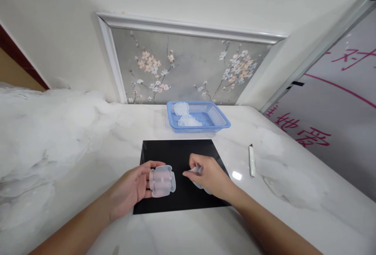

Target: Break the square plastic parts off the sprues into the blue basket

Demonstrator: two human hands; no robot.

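Note:
My left hand (136,186) is palm up, its fingers under a clear, frosted plastic piece (162,181) with wavy edges and small round dimples at its corners. My right hand (212,174) is closed in a pinch, with a crumpled-looking whitish translucent bit (198,169) between thumb and fingers. Part of a translucent plastic piece (206,189) shows below that hand; whether it joins the pinched bit is hidden. Both hands are over a black rectangular mat (182,151) on the white marbled table.
A blue basket (217,127) with a few frosted pieces stands behind the mat, against the wall. To the right lies a white utility knife (252,161). A large heap of translucent plastic pieces (53,125) covers the left side. A whiteboard (331,102) with red writing borders the right.

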